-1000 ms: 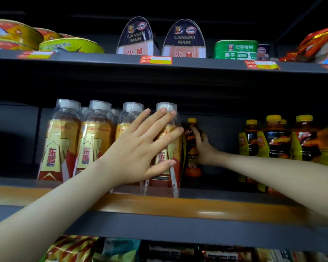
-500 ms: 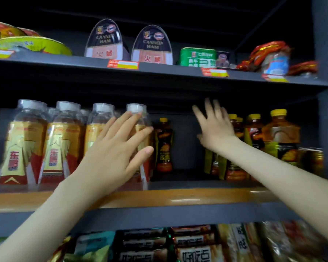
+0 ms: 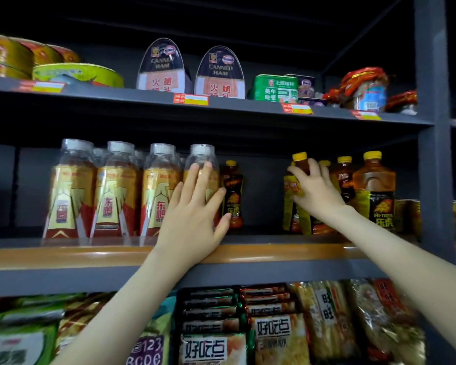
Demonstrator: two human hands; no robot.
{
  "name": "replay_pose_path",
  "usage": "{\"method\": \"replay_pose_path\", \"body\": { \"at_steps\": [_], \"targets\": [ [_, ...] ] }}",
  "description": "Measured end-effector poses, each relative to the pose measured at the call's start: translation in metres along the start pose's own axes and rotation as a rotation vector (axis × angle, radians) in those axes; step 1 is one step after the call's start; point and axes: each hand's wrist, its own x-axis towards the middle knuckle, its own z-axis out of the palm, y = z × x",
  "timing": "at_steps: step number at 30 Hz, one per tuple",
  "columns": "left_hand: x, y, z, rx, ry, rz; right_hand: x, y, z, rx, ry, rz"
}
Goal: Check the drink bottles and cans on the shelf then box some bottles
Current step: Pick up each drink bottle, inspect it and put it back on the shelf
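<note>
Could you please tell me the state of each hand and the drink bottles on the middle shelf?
Left hand: open, flat against the rightmost white-capped bottle.
Right hand: gripping a yellow-capped bottle near its neck.
White-capped bottles: upright, capped, in a row.
Lone small bottle: upright, capped, standing apart.

Clear gap on the middle shelf (image 3: 63, 255): lone small bottle (image 3: 232, 193) left, yellow-capped bottles (image 3: 374, 185) right, upper shelf (image 3: 116, 101) overhead.
</note>
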Motion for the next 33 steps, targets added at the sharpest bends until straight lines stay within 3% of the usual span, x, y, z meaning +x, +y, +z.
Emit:
{"method": "replay_pose_path", "body": {
  "at_steps": [7, 11, 14, 17, 20, 22, 24, 27, 30, 33],
  "targets": [
    [-0.003, 0.014, -0.016, 0.008, 0.003, -0.024, -0.036, -0.006, -0.035, -0.039, 0.515, -0.467],
    [-0.014, 0.066, -0.041, -0.3, 0.029, 0.038, -0.079, -0.013, -0.069, 0.038, 0.672, -0.626],
    [-0.025, 0.119, -0.065, -0.578, -0.025, 0.002, -0.126, -0.02, -0.093, 0.246, 0.656, -0.634],
    [-0.048, 0.17, -0.085, -0.876, -0.101, -0.143, -0.185, -0.024, -0.101, 0.53, 0.502, -0.601],
    [-0.099, 0.211, -0.102, -1.06, -0.182, -0.44, -0.244, -0.021, -0.095, 0.822, 0.231, -0.467],
    [-0.142, 0.236, -0.114, -1.1, -0.327, -0.643, -0.282, -0.01, -0.081, 1.01, 0.026, -0.367],
    [-0.18, 0.258, -0.126, -1.15, -0.513, -0.863, -0.322, 0.002, -0.064, 1.047, -0.194, -0.302],
    [-0.234, 0.282, -0.139, -1.427, -0.713, -1.186, -0.387, 0.013, -0.037, 1.018, -0.539, -0.272],
    [-0.277, 0.292, -0.155, -1.597, -0.892, -1.56, -0.448, 0.017, -0.018, 1.032, -0.749, -0.281],
    [-0.31, 0.294, -0.166, -1.631, -1.037, -1.731, -0.492, 0.018, -0.009, 1.074, -0.903, -0.2]
  ]
}}
